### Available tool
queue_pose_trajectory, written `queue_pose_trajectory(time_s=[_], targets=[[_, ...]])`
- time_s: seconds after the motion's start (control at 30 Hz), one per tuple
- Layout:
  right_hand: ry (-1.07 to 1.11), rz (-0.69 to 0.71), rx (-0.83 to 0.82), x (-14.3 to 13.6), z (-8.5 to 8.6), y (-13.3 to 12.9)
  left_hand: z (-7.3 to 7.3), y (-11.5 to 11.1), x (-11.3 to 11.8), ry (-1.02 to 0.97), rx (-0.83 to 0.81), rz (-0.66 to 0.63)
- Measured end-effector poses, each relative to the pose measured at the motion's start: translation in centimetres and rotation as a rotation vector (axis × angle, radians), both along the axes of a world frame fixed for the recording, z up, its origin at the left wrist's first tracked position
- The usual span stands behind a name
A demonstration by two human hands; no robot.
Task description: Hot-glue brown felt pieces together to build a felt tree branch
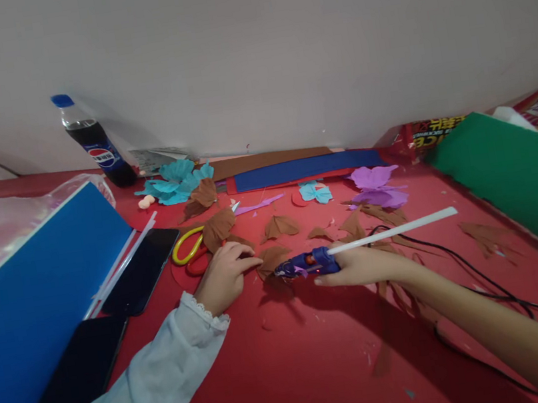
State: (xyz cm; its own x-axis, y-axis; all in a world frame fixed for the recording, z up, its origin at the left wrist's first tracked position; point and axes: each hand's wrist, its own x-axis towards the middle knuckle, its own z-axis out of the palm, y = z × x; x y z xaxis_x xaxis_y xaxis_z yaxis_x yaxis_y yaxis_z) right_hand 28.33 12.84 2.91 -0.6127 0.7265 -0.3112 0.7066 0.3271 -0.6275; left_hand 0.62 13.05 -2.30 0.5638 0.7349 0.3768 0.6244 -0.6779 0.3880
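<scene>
My right hand [354, 267] grips a dark blue hot glue gun [321, 262], with a long white glue stick [404, 227] jutting from its back toward the right. The gun's nozzle is over a brown paper petal [272, 260]. At that petal's left edge, my left hand [229, 271] pinches it between thumb and fingers. Just behind the left hand lie scissors [187, 246] with yellow and red handles, their blades partly covered by another brown petal [218, 229]. More brown petals [280, 226] are scattered beyond the gun.
Blue crepe flower [178, 181], purple petals [376, 185] and a cola bottle [99, 149] stand or lie toward the back. Dark phones [143, 274] and a blue board [57, 307] are on the left. A green board [514, 185] flanks the right, where a black cord [485, 294] trails.
</scene>
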Motion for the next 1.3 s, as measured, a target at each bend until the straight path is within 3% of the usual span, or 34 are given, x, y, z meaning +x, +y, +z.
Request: queue_pose_trajectory(time_s=[1.3], targets=[[-0.102, -0.02, 0.025, 0.73, 0.74, -0.91, -0.2, 0.11, -0.07, 0.013, 0.005, 0.0]])
